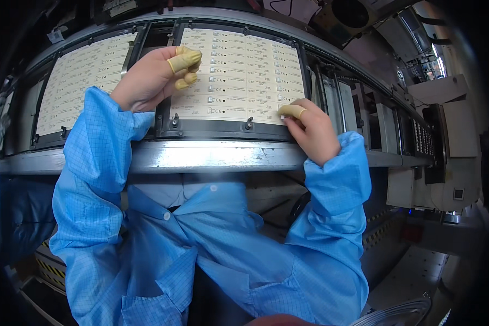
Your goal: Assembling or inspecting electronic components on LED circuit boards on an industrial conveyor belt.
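Sheet (239,81) at upper centre looks light, stiff, best held by its edges. Left fingers (185,61) bunch, right fingers (293,112) curl; anything pinched, I can't tell.

A factory, shown by the conveyor rail (223,156), framed panels (236,73) and blue smock (223,228).

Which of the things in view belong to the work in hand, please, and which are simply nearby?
Apparently in use:
left hand, above the central cream panel;
right hand, at that panel's lower right corner;
yellow finger cots;
dark frame around the panel.

Simply nearby:
second cream panel, further left;
pale machine housing, far right.
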Tool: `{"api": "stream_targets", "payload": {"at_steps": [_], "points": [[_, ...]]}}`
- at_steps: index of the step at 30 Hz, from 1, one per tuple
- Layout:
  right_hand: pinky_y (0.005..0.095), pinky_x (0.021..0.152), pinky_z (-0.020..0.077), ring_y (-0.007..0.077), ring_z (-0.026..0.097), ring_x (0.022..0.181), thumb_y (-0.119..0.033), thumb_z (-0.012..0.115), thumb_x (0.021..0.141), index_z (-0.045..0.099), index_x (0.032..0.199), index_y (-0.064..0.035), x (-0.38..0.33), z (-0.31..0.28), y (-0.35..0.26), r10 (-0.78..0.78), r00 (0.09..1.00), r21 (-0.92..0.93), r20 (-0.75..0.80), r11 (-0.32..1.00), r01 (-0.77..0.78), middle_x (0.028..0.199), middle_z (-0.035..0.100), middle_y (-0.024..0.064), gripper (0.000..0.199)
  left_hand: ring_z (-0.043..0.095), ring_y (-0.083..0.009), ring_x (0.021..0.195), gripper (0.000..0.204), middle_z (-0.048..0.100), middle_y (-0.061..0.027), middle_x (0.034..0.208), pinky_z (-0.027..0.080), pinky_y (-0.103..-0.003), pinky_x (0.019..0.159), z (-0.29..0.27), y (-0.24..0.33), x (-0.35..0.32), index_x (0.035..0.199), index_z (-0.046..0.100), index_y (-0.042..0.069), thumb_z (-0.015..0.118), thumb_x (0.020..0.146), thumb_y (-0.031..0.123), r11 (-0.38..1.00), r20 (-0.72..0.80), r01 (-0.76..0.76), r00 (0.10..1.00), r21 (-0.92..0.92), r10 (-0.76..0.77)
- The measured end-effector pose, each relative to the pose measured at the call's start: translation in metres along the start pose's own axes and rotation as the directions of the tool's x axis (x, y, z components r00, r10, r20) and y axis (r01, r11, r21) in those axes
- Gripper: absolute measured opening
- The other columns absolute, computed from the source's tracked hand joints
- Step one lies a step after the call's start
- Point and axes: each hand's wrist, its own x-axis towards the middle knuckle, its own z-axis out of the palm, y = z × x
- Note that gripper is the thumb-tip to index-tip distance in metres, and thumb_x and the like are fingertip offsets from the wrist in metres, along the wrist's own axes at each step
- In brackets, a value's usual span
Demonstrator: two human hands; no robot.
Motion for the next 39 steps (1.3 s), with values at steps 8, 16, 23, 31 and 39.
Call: {"api": "stream_targets", "payload": {"at_steps": [8, 16, 23, 31, 39], "points": [[0.0254, 0.066, 0.0487, 0.0203, 0.06, 0.074, 0.0, 0.059, 0.08, 0.062, 0.093, 0.0002, -0.005, 0.01, 0.006, 0.07, 0.996, -0.002, -0.059, 0.997, -0.071, 0.089, 0.058, 0.0097, 0.013, 0.05, -0.0284, 0.11, 0.04, 0.044, -0.023, 0.12, 0.042, -0.031, 0.098, 0.019, -0.001, 0.002, 0.125, 0.035, -0.01, 0.043, 0.088, 0.004, 0.944, -0.276, -0.091, 0.961, -0.316, 0.0], [0.0278, 0.069, 0.0488, 0.0239, 0.061, 0.079, 0.001, 0.06, 0.079, 0.064, 0.092, 0.0004, -0.004, 0.007, 0.003, 0.049, 0.996, 0.031, -0.073, 0.998, -0.047, 0.089, 0.06, 0.0114, 0.014, 0.037, -0.0381, 0.123, 0.045, 0.031, -0.0316, 0.129, 0.035, -0.036, 0.104, 0.022, -0.002, -0.004, 0.129, 0.024, -0.014, 0.034, 0.091, 0.008, 0.901, -0.146, -0.136, 0.986, -0.412, 0.082], [0.0284, 0.067, 0.0476, 0.0235, 0.059, 0.076, 0.001, 0.062, 0.077, 0.064, 0.09, -0.0001, -0.003, 0.009, -0.006, -0.072, 0.993, -0.162, -0.091, 0.985, 0.057, 0.089, 0.06, 0.0112, 0.013, 0.033, -0.0408, 0.124, 0.059, 0.028, -0.0351, 0.13, 0.033, -0.039, 0.105, 0.021, -0.006, -0.013, 0.131, 0.018, -0.012, 0.03, 0.096, 0.034, 0.818, -0.019, -0.102, 0.994, -0.566, 0.11], [0.0263, 0.066, 0.046, 0.0197, 0.058, 0.071, 0.002, 0.062, 0.075, 0.062, 0.095, 0.0001, 0.044, 0.009, -0.093, -0.151, 0.96, 0.159, -0.236, 0.969, 0.192, 0.083, 0.059, 0.0109, 0.021, 0.047, -0.0289, 0.111, 0.055, 0.044, -0.0244, 0.12, 0.039, -0.036, 0.096, 0.049, -0.016, -0.033, 0.122, 0.034, -0.008, 0.036, 0.094, 0.038, 0.686, -0.13, -0.144, 0.989, -0.713, 0.073], [0.0261, 0.059, 0.044, 0.0169, 0.056, 0.067, -0.005, 0.065, 0.074, 0.062, 0.091, -0.0013, 0.074, 0.034, -0.115, -0.126, 0.983, 0.209, -0.133, 0.966, 0.153, 0.079, 0.059, 0.008, 0.017, 0.05, -0.023, 0.103, 0.05, 0.049, -0.0168, 0.117, 0.04, -0.031, 0.089, 0.044, -0.021, -0.044, 0.12, 0.037, -0.005, 0.033, 0.094, 0.038, 0.715, -0.074, -0.156, 0.987, -0.682, 0.146]]}}
